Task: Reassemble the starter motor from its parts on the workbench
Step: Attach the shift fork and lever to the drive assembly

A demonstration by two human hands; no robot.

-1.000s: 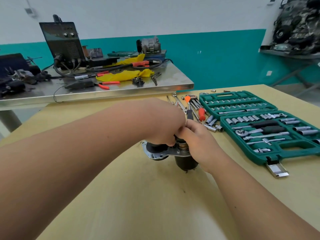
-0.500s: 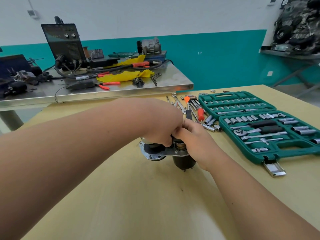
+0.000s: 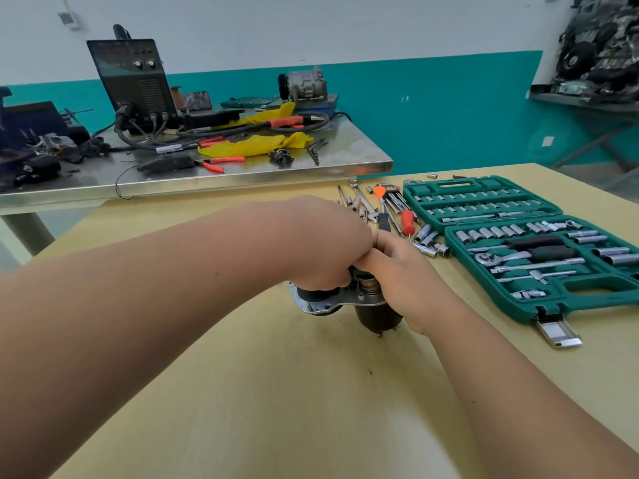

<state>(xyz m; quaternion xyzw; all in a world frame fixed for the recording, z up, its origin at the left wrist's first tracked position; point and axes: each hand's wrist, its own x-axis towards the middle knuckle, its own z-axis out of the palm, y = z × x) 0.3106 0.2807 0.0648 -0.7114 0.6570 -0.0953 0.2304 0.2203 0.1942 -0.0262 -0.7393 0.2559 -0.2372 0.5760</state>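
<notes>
On the wooden bench [image 3: 311, 392], left of the open socket case [image 3: 539, 305], the starter motor [image 3: 377, 314] stands upright near the middle, its two dark barrels already joined by a grey plate. The left hand [image 3: 325, 250] grips its top with curled fingers [image 3: 333, 283]; the right hand [image 3: 408, 281] curls round the right barrel, and what it fits is hidden. I judge it partly assembled, with the top end and fastening left to do
</notes>
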